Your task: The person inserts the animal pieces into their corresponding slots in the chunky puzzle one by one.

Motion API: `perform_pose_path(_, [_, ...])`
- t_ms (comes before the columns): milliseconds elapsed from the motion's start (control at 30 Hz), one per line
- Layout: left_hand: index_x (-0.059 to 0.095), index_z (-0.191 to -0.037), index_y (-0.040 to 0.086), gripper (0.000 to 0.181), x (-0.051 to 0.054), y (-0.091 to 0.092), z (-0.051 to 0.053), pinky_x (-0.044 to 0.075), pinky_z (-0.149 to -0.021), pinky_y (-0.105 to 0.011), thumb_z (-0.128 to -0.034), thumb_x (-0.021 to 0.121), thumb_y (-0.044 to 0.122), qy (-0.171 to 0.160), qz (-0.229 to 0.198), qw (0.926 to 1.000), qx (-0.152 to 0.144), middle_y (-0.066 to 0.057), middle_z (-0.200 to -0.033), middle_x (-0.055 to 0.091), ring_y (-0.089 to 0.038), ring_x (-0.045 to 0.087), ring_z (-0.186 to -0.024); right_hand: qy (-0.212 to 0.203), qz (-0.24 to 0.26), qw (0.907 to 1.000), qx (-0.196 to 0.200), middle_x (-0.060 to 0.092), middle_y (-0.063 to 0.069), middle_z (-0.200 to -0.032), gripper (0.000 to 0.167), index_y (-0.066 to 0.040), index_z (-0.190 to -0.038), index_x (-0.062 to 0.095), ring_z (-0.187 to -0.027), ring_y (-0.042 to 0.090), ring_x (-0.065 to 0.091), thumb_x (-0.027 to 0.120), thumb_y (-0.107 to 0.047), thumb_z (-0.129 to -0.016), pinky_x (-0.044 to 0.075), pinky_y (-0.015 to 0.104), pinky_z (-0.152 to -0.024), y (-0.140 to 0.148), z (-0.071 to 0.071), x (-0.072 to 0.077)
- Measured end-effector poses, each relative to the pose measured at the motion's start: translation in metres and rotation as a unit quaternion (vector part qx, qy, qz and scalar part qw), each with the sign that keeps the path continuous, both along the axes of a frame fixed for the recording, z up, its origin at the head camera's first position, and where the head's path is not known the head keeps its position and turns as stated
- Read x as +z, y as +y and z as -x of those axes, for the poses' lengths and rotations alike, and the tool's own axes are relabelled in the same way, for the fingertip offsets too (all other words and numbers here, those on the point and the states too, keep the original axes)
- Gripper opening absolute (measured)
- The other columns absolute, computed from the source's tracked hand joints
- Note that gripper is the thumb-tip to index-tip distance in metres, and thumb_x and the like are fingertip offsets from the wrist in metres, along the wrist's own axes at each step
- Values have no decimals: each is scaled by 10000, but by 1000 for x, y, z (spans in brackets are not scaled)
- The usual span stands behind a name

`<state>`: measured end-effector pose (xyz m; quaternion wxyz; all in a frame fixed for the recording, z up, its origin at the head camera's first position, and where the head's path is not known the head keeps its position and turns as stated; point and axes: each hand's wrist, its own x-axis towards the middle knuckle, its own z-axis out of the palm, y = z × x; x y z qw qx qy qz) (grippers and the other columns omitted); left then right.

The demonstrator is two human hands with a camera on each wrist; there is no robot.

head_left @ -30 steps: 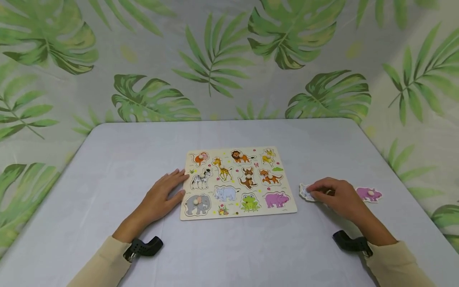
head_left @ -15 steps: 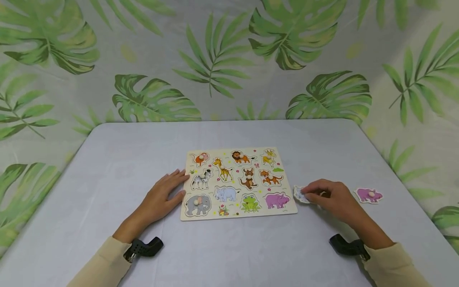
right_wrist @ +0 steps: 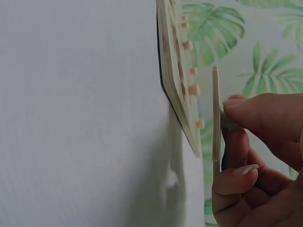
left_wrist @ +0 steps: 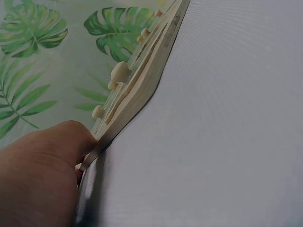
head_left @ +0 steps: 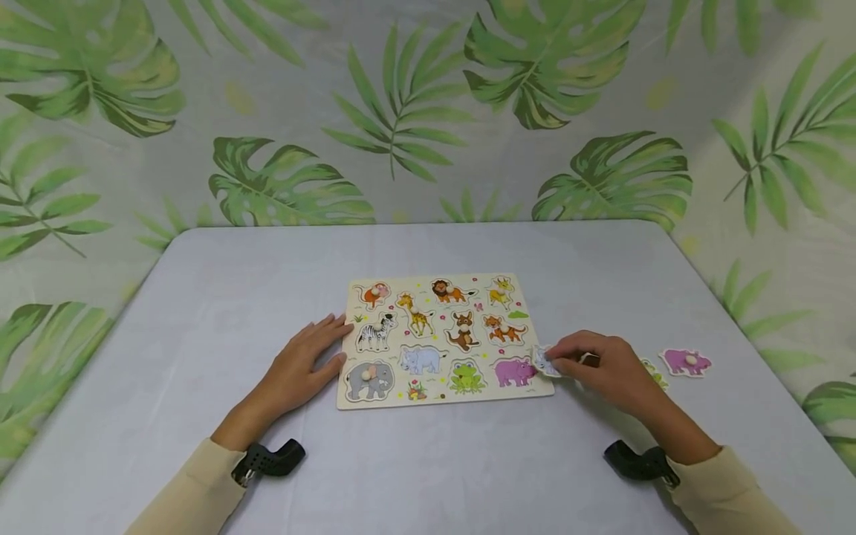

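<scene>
A wooden animal peg-puzzle board (head_left: pixel 435 386) lies flat mid-table, with several knobbed animal pieces in it. The rhino, frog and hippo pictures on it show no knobs. My left hand (head_left: pixel 301 368) rests at the board's left edge, fingers straight, the thumb (left_wrist: pixel 71 137) touching the rim in the left wrist view. My right hand (head_left: pixel 611 368) pinches a pale blue puzzle piece (head_left: pixel 543 361) by its knob. That piece hangs over the board's right edge beside the hippo picture. Edge-on in the right wrist view, the piece (right_wrist: pixel 216 113) stands apart from the board.
To the right on the table lie a purple hippo piece (head_left: pixel 686 362) and a green frog piece (head_left: pixel 655 373), the latter partly hidden behind the right hand. A white cloth covers the table (head_left: pixel 428 475). Leaf-print fabric (head_left: pixel 428 111) hangs behind it.
My right hand has carried the pale blue piece leftward from the table to over the board's right edge. Part of the frog piece has come into sight. The left hand stays put.
</scene>
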<state>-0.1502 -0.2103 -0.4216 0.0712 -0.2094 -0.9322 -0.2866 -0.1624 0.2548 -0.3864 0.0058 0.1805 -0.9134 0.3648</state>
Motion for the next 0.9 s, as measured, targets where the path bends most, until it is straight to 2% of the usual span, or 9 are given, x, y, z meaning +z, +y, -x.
perform_pose_path(367, [481, -1424, 106, 492, 2, 1, 1, 171, -1183, -482, -960, 587, 230, 24, -10, 10000, 10, -85, -1518, 382, -305, 276, -1426, 254, 70, 9995, 186, 681, -63, -1005, 152, -207, -971, 756, -838, 113, 569, 729, -106, -861, 537, 218, -650, -19, 0, 3])
perform_pose_path(533, [478, -1427, 107, 492, 1, 0, 1, 167, -1185, -477, -966, 581, 244, -5, -28, 10000, 12, -77, -1522, 377, -292, 272, -1429, 181, 149, 9992, 332, 678, -85, -996, 168, -218, -969, 756, -833, 103, 579, 731, -96, -856, 538, 218, -661, -29, -1, 4])
perform_pose_path(767, [480, -1425, 109, 491, -1, 0, 1, 167, -1185, -474, -967, 579, 252, 51, -13, 10000, 11, -75, -1520, 380, -288, 275, -1428, 39, 514, 9970, 585, 676, -94, -977, 161, -213, -951, 753, -845, 106, 614, 736, -90, -849, 559, 228, -694, -48, -1, 6])
perform_pose_path(900, [474, -1429, 109, 494, 0, 0, 0, 161, -1188, -474, -970, 576, 258, -25, -21, 10000, 10, -75, -1524, 373, -290, 268, -1431, -157, 755, 9942, 751, 675, -82, -986, 150, -209, -951, 750, -871, 114, 629, 737, -97, -851, 572, 236, -746, -58, 0, 8])
